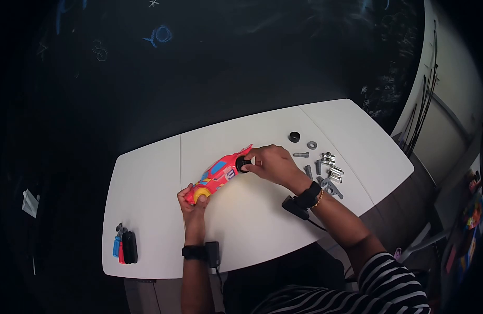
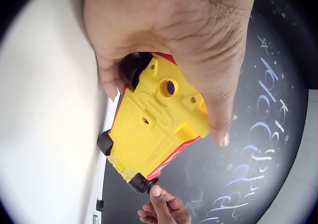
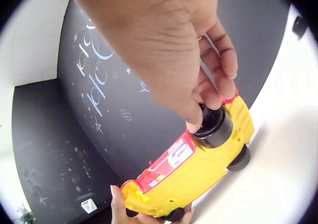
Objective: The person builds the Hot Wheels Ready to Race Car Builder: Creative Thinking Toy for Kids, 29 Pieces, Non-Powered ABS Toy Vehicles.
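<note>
A red toy car (image 1: pixel 218 175) with blue windows is held above the white table, its yellow underside (image 2: pixel 149 119) facing the left wrist camera. My left hand (image 1: pixel 193 209) grips one end of it, thumb on one side and fingers on the other. At the opposite end my right hand (image 1: pixel 275 166) pinches at a black wheel (image 3: pixel 214 128) between thumb and fingers. In the left wrist view three black wheels show; the corner near my left thumb has none in sight. A yellow round wheel arch (image 1: pixel 201 195) shows beside my left thumb.
On the table (image 1: pixel 147 209), to the right, lie a black ring (image 1: pixel 294 137), a grey ring (image 1: pixel 312 145), grey bolts (image 1: pixel 301 155), shiny metallic cylinders (image 1: pixel 335 174) and a grey part (image 1: pixel 331 188). Blue, red and black tools (image 1: pixel 129 247) lie at the left edge.
</note>
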The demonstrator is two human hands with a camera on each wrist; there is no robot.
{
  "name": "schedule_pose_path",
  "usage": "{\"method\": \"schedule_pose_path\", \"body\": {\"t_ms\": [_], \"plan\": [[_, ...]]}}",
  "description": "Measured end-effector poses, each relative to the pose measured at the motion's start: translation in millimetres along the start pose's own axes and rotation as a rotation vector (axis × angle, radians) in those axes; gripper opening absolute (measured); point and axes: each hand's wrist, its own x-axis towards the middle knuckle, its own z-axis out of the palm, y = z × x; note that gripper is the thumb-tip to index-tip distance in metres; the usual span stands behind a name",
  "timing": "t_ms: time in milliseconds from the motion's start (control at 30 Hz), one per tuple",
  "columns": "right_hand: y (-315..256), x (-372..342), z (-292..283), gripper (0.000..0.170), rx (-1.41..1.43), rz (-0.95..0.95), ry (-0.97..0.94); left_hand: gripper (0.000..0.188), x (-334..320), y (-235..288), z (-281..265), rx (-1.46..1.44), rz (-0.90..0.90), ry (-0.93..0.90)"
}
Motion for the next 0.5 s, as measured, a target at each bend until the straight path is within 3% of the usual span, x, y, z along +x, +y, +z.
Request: {"method": "schedule_pose_path", "body": {"t_ms": [367, 467, 500], "plan": [[1.6, 3.4, 1.1, 0.039, -0.138, 0.138, -0.073, 0.061, -2.9, 0.9, 0.2, -0.034, -0.012, 0.034], [0.7, -1.4, -3.7, 0.032, -0.02, 0.095, 0.035, 0.06, -0.9, 4.7, 1.9, -0.049, -0.042, 0.028], [5.8, -1.6, 1.8, 0.029, 0.128, -0.052, 0.091, 0.06, -1.1, 5.3, 1.7, -0.047, -0.051, 0.025]]}}
